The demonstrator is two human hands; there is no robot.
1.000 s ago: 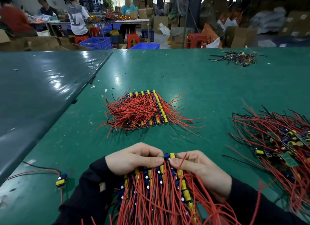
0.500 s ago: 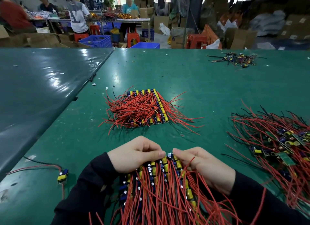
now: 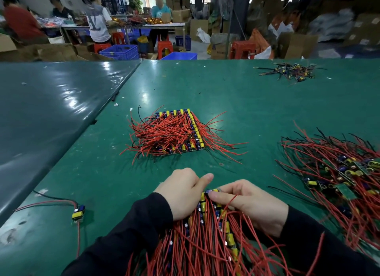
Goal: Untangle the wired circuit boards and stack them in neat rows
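Thumb of the left hand (image 3: 183,193) has lifted, yet I see it and the right hand (image 3: 248,203) together, clamped on the 12 o'clock end of the board row (image 3: 203,205), which I judge nearly squared.

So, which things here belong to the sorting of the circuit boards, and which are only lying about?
Belonging to the job:
- the row of yellow-and-blue circuit boards with red wires, gripped by the left hand and right hand
- the neat square stack of boards
- the tangled red-wired heap
- the single loose board

Lying about:
- the small dark-wired heap
- the blue plastic crates
- the red plastic stools
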